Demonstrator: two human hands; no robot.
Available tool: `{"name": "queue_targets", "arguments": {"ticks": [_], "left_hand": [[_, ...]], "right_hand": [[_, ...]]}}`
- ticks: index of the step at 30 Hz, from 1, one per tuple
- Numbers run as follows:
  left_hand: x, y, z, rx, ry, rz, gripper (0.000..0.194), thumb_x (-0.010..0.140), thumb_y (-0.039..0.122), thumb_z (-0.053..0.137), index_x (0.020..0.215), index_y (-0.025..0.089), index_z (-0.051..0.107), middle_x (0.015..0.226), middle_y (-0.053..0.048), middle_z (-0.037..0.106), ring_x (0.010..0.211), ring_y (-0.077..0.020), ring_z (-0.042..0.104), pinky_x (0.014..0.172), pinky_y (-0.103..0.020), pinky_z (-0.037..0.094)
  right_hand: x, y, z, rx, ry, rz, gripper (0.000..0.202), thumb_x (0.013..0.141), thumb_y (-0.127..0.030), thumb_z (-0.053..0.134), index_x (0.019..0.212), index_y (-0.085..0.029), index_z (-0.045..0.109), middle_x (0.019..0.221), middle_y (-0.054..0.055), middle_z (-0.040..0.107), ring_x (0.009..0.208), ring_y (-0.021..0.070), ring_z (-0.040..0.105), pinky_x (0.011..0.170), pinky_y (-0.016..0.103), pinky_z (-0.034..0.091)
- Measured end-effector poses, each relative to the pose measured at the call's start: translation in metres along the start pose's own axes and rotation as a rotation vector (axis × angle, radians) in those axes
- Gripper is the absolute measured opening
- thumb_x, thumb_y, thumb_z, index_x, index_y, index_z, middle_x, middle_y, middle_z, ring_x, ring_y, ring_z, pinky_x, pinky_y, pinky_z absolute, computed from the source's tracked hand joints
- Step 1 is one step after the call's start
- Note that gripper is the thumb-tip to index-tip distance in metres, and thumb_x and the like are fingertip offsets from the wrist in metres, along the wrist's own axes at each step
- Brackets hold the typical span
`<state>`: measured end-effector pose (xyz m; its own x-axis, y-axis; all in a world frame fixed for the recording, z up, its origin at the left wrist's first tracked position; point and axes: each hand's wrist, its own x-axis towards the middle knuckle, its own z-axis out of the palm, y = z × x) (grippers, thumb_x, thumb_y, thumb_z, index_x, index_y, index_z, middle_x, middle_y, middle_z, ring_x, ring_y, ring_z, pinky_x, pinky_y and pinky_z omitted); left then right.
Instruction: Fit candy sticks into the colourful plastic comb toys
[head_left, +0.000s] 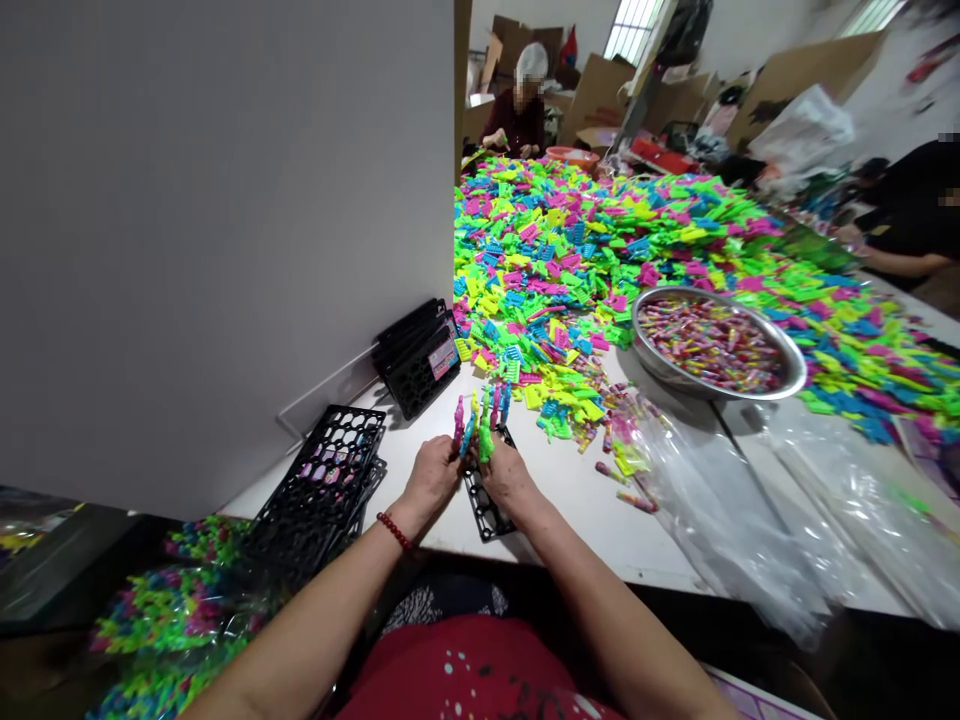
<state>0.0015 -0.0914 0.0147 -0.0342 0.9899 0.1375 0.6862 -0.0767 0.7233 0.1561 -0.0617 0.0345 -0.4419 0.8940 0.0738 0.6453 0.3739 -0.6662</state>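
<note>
Both hands are close together over a black perforated tray (487,510) near the table's front edge. My left hand (433,478) is closed around the lower ends of small pink, yellow and blue plastic pieces (459,422). Closed beside it, my right hand (508,475) grips more upright pieces, with a green one (486,435) in front and pink and blue ones behind. The fingertips are partly hidden by the pieces. A red bead bracelet (394,531) circles the left wrist.
Black trays (330,470) are stacked at the left, others (420,365) lean on a grey panel (225,230). A large heap of coloured pieces (570,240), a metal bowl (795,372) and plastic bags (697,510) lie right. People (517,125) sit beyond.
</note>
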Motion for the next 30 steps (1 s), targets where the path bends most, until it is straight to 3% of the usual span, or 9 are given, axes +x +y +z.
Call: {"name": "queue_targets", "arguments": {"ticks": [6,14,22,27,30], "left_hand": [[0.001,0.001,-0.002,0.028,0.006,-0.009,0.018,0.083,0.024,0.057,0.068,0.017,0.064,0.07,-0.004,0.063,0.067,-0.0165,0.053,0.064,-0.027,0.035],[0.002,0.003,-0.002,0.064,0.006,-0.012,0.022,0.083,0.029,0.06,0.064,0.017,0.063,0.067,-0.003,0.06,0.064,-0.0159,0.05,0.061,-0.027,0.033],[0.001,0.005,-0.003,0.073,-0.007,-0.028,0.015,0.079,0.021,0.056,0.066,0.017,0.063,0.068,-0.003,0.062,0.066,-0.0157,0.051,0.063,-0.027,0.034],[0.001,0.009,-0.007,0.043,-0.008,-0.022,0.025,0.083,0.035,0.053,0.07,0.017,0.064,0.071,-0.005,0.062,0.07,-0.0182,0.053,0.063,-0.028,0.034],[0.002,0.009,-0.01,0.041,-0.025,-0.039,0.031,0.083,0.045,0.054,0.075,0.018,0.065,0.074,-0.005,0.064,0.072,-0.0193,0.055,0.064,-0.028,0.036]], "right_hand": [[0.004,-0.004,-0.006,-0.114,-0.049,0.032,0.017,0.09,-0.008,0.047,0.1,-0.018,0.058,0.085,0.007,0.068,0.076,0.0204,0.061,0.069,0.027,0.04],[0.005,-0.01,-0.021,-0.128,-0.099,0.017,0.02,0.089,-0.005,0.049,0.101,-0.017,0.06,0.091,0.008,0.07,0.081,0.02,0.063,0.07,0.026,0.039],[0.004,-0.006,-0.011,-0.155,-0.074,0.011,0.016,0.094,-0.01,0.048,0.095,-0.015,0.063,0.092,0.011,0.07,0.083,0.0226,0.062,0.074,0.029,0.042],[0.003,-0.012,-0.008,-0.16,-0.037,-0.016,0.013,0.094,-0.012,0.052,0.097,-0.016,0.064,0.097,0.008,0.07,0.089,0.0206,0.063,0.079,0.027,0.044],[-0.011,-0.005,-0.016,-0.14,0.018,-0.056,0.016,0.096,-0.015,0.054,0.11,-0.017,0.062,0.107,0.007,0.069,0.097,0.0186,0.062,0.086,0.026,0.045]]}}
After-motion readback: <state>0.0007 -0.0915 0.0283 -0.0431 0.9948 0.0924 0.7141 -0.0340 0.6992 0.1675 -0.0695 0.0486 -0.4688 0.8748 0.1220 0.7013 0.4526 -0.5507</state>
